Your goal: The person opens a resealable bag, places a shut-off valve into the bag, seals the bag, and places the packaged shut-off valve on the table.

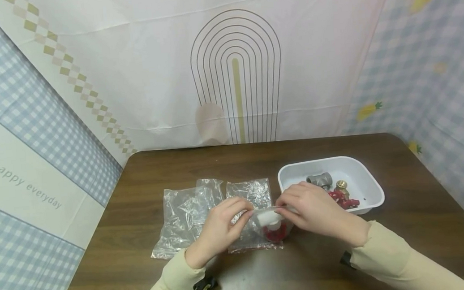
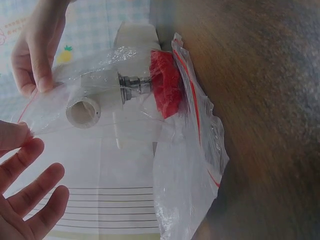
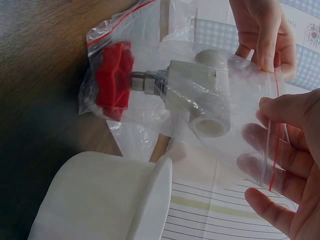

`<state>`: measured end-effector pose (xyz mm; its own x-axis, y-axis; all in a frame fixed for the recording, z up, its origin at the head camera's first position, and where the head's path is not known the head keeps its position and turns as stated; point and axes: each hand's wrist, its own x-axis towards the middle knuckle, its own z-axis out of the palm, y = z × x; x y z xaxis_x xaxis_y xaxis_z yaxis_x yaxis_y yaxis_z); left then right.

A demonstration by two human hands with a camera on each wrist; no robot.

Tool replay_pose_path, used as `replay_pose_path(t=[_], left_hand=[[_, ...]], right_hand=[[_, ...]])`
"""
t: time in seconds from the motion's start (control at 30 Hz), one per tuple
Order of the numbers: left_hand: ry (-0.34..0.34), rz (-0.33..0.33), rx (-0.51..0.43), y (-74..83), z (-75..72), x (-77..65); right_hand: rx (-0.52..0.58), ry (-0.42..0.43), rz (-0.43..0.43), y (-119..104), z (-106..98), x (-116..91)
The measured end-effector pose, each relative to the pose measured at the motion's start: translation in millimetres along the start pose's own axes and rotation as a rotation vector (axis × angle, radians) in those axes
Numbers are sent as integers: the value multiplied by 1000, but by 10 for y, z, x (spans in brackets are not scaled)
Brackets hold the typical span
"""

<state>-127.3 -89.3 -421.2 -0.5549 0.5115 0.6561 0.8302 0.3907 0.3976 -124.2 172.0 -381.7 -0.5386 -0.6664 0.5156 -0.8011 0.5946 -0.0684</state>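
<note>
A white stop valve (image 3: pixel 197 92) with a metal stem and a red handwheel (image 3: pixel 114 80) sits inside a clear zip bag (image 3: pixel 245 100), handwheel down. In the head view the valve's red wheel (image 1: pixel 275 234) shows just below the hands, near the tabletop. My left hand (image 1: pixel 226 222) pinches one side of the bag's mouth between thumb and forefinger. The other side of the mouth, along its red zip line, is pinched by my right hand (image 1: pixel 311 207). Seen from the left wrist, the right hand (image 2: pixel 40 55) grips the far corner of the bag.
Several flat clear bags (image 1: pixel 182 216) lie on the brown table (image 1: pixel 169 167) at the left and behind the hands. A white tub (image 1: pixel 365 180) at the right holds a grey pipe fitting (image 1: pixel 321 180), brass parts (image 1: pixel 342 186) and red-handled pieces (image 1: pixel 347 202).
</note>
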Motion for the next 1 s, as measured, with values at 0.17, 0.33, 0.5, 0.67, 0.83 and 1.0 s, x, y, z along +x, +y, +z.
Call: replay_pose_path(t=[0.17,0.33,0.5,0.67,0.83,1.0], left_hand=[[-20,-28,1,33,-21,-3],[-49,-14,-8,84,-27,20],[-72,34,23,124,21,97],[-63,55,87,150,58,145],[-54,73,127,154,61,158],[-50,100,183,150,51,170]], right_hand=[[15,-5,-13,-34,-10,2],[23,-4,-27,-65,-17,25],[19,-8,-33,-107,-12,69],[14,-31,-29,-133,-1,88],[2,-28,-26,-109,4,53],[-9,-7,-40,-67,6,4]])
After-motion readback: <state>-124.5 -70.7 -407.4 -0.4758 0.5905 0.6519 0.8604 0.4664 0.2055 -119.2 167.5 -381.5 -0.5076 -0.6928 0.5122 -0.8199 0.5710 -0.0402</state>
